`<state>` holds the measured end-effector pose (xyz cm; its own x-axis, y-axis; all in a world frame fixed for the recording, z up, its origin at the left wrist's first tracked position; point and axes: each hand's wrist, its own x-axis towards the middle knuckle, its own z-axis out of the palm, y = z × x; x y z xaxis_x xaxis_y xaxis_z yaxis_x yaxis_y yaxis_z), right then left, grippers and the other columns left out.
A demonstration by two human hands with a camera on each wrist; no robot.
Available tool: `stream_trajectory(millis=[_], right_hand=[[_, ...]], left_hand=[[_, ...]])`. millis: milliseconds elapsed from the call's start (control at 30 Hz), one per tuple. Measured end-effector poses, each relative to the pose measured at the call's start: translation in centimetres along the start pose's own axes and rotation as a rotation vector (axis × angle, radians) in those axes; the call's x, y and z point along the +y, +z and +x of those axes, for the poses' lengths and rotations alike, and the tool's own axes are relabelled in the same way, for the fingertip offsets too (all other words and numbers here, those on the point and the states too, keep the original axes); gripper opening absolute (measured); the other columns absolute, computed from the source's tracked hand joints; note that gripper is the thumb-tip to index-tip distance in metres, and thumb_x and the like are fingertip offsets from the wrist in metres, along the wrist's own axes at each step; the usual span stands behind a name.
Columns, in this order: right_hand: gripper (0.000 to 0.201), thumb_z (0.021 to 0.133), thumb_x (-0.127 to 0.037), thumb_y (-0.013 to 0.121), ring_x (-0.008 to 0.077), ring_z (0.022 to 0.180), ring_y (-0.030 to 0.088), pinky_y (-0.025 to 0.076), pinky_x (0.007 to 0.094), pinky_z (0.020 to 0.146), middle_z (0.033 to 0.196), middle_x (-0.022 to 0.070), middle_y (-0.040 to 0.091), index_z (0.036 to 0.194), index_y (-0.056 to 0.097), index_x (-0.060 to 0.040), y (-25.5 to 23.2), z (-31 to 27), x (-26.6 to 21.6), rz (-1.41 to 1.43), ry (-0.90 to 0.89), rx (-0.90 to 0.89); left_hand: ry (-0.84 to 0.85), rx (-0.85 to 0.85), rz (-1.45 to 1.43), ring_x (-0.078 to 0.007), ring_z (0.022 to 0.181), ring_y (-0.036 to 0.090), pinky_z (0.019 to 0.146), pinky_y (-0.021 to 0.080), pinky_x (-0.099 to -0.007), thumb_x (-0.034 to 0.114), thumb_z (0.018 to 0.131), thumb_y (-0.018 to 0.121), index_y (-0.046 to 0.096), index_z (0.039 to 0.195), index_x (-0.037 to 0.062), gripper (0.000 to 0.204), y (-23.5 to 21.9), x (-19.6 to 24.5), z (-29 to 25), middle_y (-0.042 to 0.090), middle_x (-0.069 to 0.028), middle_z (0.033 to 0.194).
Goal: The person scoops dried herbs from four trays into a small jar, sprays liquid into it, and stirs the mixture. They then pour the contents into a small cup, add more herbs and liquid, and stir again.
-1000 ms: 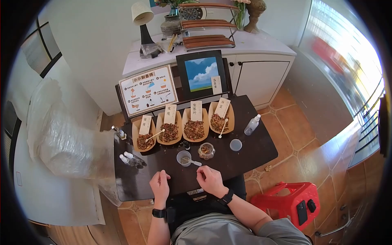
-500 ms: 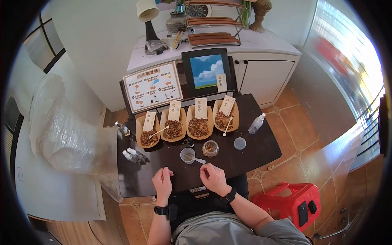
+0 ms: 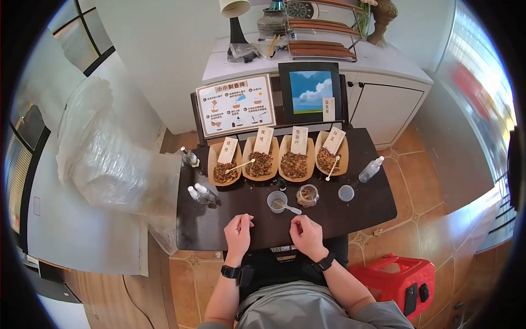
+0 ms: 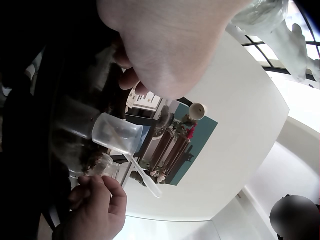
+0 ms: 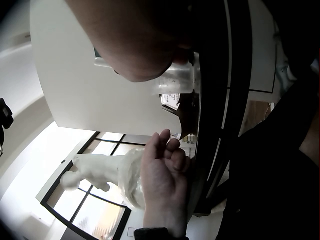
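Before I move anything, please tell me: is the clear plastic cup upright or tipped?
Upright: the cup stands on the table, mouth up, a white utensil leaning inside.

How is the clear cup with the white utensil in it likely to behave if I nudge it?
The cup looks thin-walled and see-through, so it's probably light and would slide easily. The white utensil leans out past the rim, so bumping that handle might tip it. The cloudy walls suggest plastic, likelier to flex than shatter.

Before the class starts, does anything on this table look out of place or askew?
Only mildly: a white stick bridges the leftmost tray and the next tray, so it looks stray rather than set in either.
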<state>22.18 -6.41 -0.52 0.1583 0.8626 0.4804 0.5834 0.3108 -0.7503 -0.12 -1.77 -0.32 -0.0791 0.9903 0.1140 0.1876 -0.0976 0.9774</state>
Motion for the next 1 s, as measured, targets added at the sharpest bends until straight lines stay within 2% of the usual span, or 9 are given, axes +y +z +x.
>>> stream_trajectory(millis=[33, 367, 567, 633, 1000], right_hand=[[0.013, 0.087, -0.001, 0.072, 0.0272, 0.062, 0.066, 0.053, 0.0376, 0.057, 0.075, 0.0093, 0.066, 0.096, 0.064, -0.0066, 0.0, 0.0, 0.0, -0.005, -0.014, -0.001], [0.013, 0.087, -0.001, 0.072, 0.0284, 0.065, 0.068, 0.054, 0.0376, 0.059, 0.076, 0.0097, 0.067, 0.097, 0.064, -0.0058, -0.1, 0.0, 0.1, -0.003, -0.016, -0.007], [0.013, 0.087, -0.001, 0.072, 0.0282, 0.064, 0.068, 0.054, 0.0379, 0.059, 0.076, 0.0095, 0.067, 0.097, 0.064, -0.0059, -0.1, 0.0, 0.0, 0.009, -0.017, -0.007], [0.013, 0.087, -0.001, 0.072, 0.0283, 0.065, 0.068, 0.054, 0.0379, 0.059, 0.076, 0.0094, 0.067, 0.097, 0.064, -0.0060, -0.1, 0.0, 0.0, 0.005, -0.008, -0.014], [0.014, 0.087, -0.001, 0.072, 0.0285, 0.065, 0.068, 0.054, 0.0381, 0.060, 0.077, 0.0095, 0.067, 0.097, 0.064, -0.0061, -0.2, 0.1, -0.3, 0.000, -0.012, -0.010]], left_hand=[[-0.039, -0.004, 0.008, -0.0085, 0.073, 0.064, 0.069, 0.049, -0.0243, 0.019, 0.108, 0.061, 0.074, 0.100, -0.0035, 0.027, -0.1, 0.1, 0.0, 0.070, -0.0044, 0.079], [-0.044, -0.009, -0.021, -0.0086, 0.078, 0.064, 0.070, 0.049, -0.0244, 0.015, 0.107, 0.059, 0.075, 0.102, -0.0034, 0.025, -0.2, -0.6, 0.0, 0.071, -0.0050, 0.084], [0.005, -0.020, -0.035, -0.0063, 0.075, 0.060, 0.067, 0.046, -0.0220, 0.007, 0.106, 0.058, 0.074, 0.112, -0.0019, 0.019, -0.1, -0.6, 0.0, 0.070, -0.0036, 0.085], [0.088, -0.012, -0.078, 0.0002, 0.059, 0.044, 0.052, 0.033, -0.0197, 0.005, 0.106, 0.056, 0.072, 0.118, 0.0008, 0.021, 0.0, -1.4, 0.2, 0.068, -0.0005, 0.083], [0.058, -0.023, -0.066, 0.0006, 0.062, 0.045, 0.054, 0.034, -0.0188, 0.006, 0.106, 0.058, 0.073, 0.119, 0.0007, 0.020, 0.0, -1.2, 0.1, 0.068, 0.0001, 0.084]])
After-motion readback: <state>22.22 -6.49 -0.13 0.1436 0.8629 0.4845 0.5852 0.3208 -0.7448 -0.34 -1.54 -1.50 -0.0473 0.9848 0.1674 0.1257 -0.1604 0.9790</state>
